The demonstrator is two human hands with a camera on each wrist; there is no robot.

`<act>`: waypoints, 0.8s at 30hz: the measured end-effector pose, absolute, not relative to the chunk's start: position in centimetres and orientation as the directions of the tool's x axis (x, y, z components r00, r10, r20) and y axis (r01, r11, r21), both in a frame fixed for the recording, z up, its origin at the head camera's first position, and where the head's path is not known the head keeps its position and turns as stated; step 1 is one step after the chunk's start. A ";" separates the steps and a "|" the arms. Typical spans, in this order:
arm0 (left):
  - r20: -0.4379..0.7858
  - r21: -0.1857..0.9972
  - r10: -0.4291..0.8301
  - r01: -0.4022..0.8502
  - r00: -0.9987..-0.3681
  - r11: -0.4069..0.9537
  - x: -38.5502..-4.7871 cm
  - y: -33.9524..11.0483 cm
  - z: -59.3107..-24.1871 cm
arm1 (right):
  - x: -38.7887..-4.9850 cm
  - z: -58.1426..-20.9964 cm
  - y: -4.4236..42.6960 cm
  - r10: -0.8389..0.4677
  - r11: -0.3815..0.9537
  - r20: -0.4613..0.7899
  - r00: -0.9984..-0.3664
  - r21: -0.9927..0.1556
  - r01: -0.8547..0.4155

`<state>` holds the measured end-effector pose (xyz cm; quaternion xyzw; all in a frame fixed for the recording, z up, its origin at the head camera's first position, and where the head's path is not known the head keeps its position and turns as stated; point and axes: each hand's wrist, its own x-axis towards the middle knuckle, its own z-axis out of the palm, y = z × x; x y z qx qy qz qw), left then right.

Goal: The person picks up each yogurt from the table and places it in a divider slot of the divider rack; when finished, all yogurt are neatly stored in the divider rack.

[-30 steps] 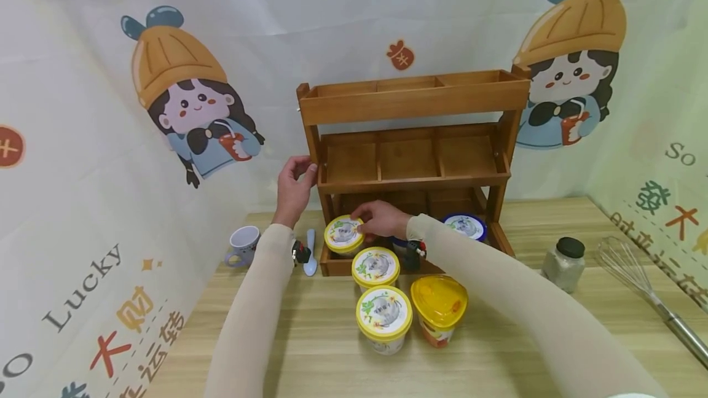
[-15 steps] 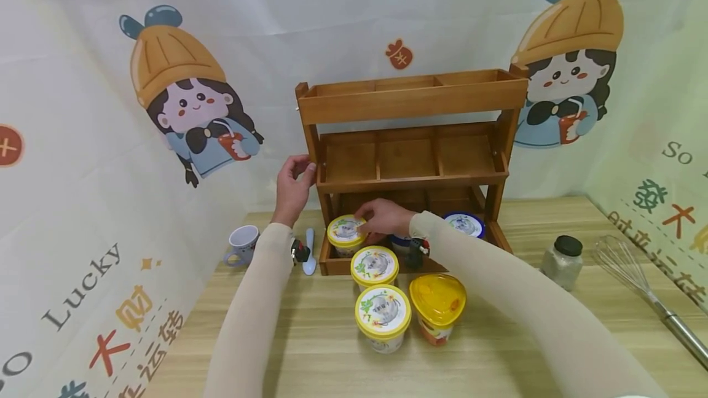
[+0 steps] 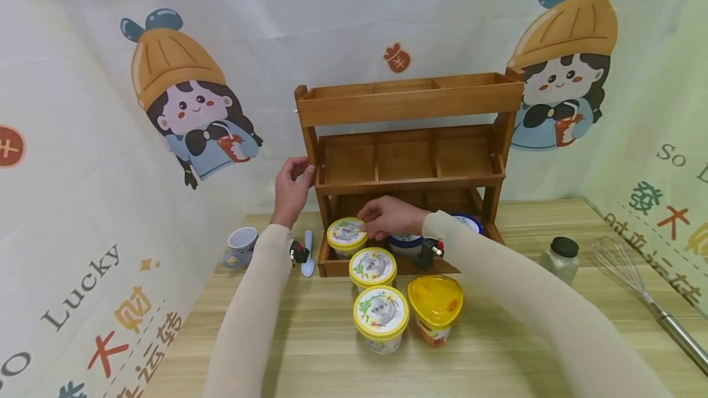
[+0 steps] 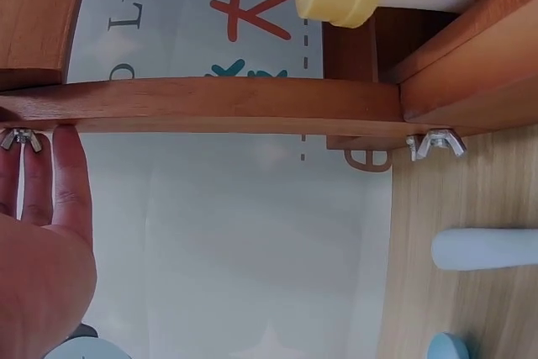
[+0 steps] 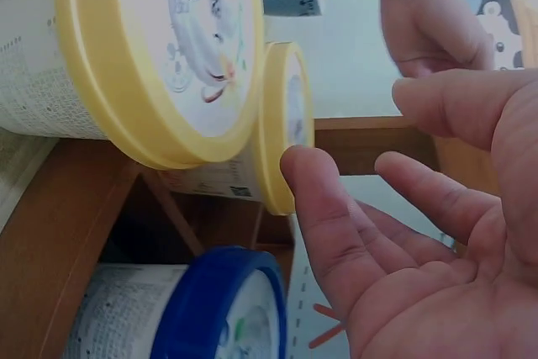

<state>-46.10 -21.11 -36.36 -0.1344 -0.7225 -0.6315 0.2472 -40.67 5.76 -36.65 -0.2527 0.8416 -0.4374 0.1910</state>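
Note:
At the left post of a brown wooden rack (image 3: 412,106), my left hand (image 3: 292,192) rests with extended fingers; the left wrist view has these fingertips of the hand (image 4: 50,233) against the post (image 4: 235,105). A yellow-lidded tub (image 3: 346,233) stands upright in the bottom tier's left compartment. Beside its right edge is my right hand (image 3: 394,216). The right wrist view shows that hand (image 5: 420,233) with spread fingers and nothing gripped, one fingertip at the yellow lid (image 5: 273,124); contact is unclear. Blue-lidded tubs (image 3: 406,244) sit farther right, partly behind my arm.
Before the rack stand two yellow-lidded tubs (image 3: 373,268) (image 3: 381,315) and a yellow-topped cup (image 3: 435,306). A mug (image 3: 242,245) and a pale spoon (image 3: 308,257) lie left; a black-lidded jar (image 3: 561,258) and a whisk (image 3: 641,290) are right.
My right hand has loosened from the yellow-lidded tub in the rack and shifted slightly right. That tub has moved slightly right and sits level. My left hand stays at the post.

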 end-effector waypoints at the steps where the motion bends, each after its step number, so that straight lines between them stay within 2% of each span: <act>1: 0.525 0.848 -0.117 0.505 -0.843 0.163 -46.1 -21.2 -36.3 | -40.5 -36.3 6.0 -0.598 0.491 -0.095 -0.796 -0.829 -0.270; 11: 0.468 0.879 -0.125 0.446 -0.875 0.170 -45.8 -21.2 -35.9 | -38.7 -35.7 8.9 -0.599 0.481 -0.049 -0.799 -0.820 -0.311; 24: 0.510 0.855 -0.132 0.484 -0.850 0.186 -45.8 -21.1 -35.7 | -35.1 -35.3 13.8 -0.542 0.441 0.014 -0.840 -0.846 -0.298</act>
